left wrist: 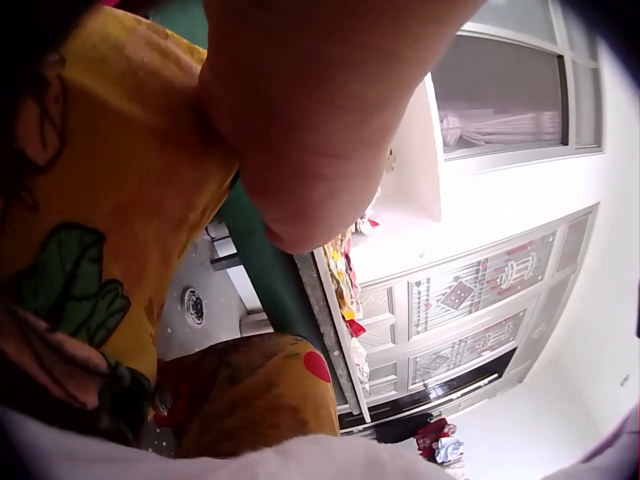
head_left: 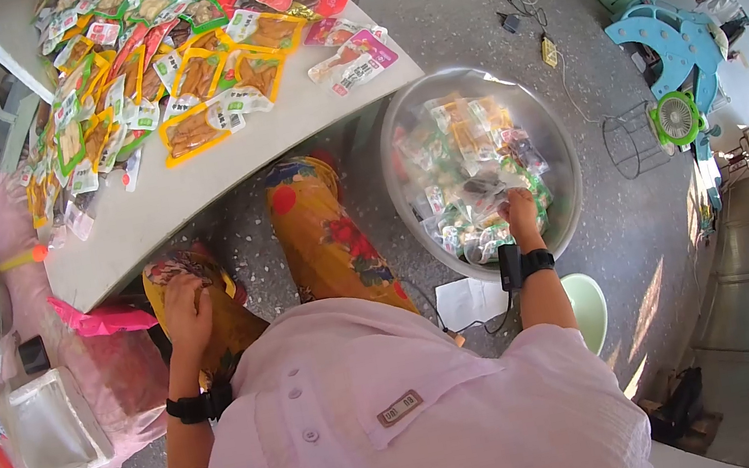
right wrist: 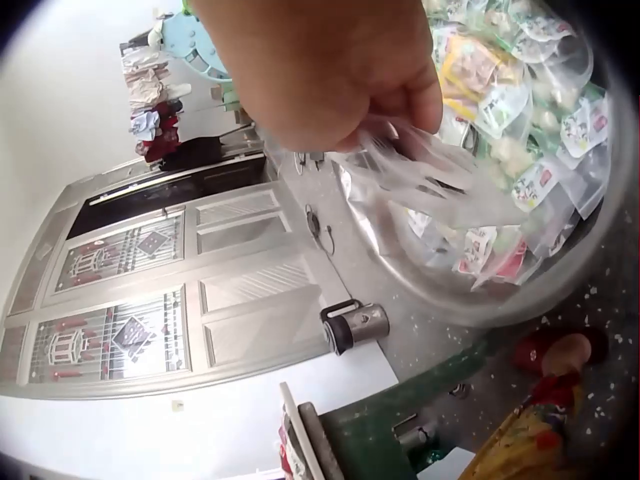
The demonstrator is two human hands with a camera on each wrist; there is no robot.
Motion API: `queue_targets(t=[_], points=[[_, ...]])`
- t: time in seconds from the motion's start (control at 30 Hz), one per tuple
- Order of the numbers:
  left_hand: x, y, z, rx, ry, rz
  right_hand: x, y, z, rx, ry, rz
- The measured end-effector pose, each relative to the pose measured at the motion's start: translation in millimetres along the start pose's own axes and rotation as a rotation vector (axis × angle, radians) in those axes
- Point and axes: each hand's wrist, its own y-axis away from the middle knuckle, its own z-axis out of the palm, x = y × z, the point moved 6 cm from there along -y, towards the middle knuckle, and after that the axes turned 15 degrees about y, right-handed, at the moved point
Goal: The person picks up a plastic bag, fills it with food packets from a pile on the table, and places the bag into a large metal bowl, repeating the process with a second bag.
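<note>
My right hand (head_left: 520, 213) pinches the edge of a clear plastic packet (right wrist: 450, 195) over a large metal basin (head_left: 569, 185). Blurred in the right wrist view, this packet shows something dark inside. Small sealed food packets (head_left: 477, 131), with green, yellow and red prints, fill the basin beneath it. On my left knee, over yellow flowered trousers (head_left: 319, 234), rests my left hand (head_left: 188, 312), its fingers relaxed and holding nothing. The left wrist view shows only part of that hand beside the trouser cloth.
A pale table (head_left: 278, 143) in front bears a heap of food packets (head_left: 196, 75). Left of me, a white foam box (head_left: 56, 430) and a phone (head_left: 33, 354) lie on pink cloth. A pale green bowl (head_left: 588, 309) stands by my right arm; a green fan (head_left: 677, 118) is farther right.
</note>
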Motion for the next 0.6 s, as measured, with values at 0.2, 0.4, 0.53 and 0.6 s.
queue_targets(t=[0.2,0.4,0.53,0.6], points=[[-10.2,2.1,-7.3,0.01,-0.049,-0.049,-9.0,-63.2,-63.4,0.091,-0.252,-0.015],[-17.1,6.2,-14.6,0.046,-0.074,-0.105,69.9,-144.8,-128.7,0.249,0.496,-0.048],[-13.3,8.3,-19.0,0.075,-0.087,-0.071,127.4,-140.2,-73.2,0.094,0.326,0.29],[-12.3,8.4,-21.9,0.078,-0.073,-0.1,106.4,-119.8,-16.4,-0.005,0.157,0.26]])
